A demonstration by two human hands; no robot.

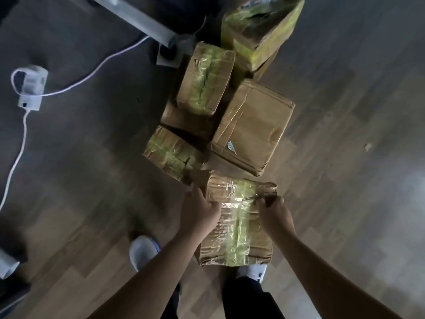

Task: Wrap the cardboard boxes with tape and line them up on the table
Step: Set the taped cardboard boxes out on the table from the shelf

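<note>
A taped cardboard box (236, 236) with a greenish strip down its middle is held above the floor in front of me. My left hand (199, 210) grips its upper left side. My right hand (273, 211) grips its upper right edge, fingers curled over the tape. Beyond it a pile of several taped boxes lies on the floor: a large plain one (253, 127), one with green tape on the left (172, 153), another further back (204, 81) and a tall one at the top (259, 31).
The floor is dark wood planks. A white power adapter (32, 86) with a white cable lies at the left. A grey metal table leg (138, 19) stands at the top. My white shoes (143, 252) are below the box.
</note>
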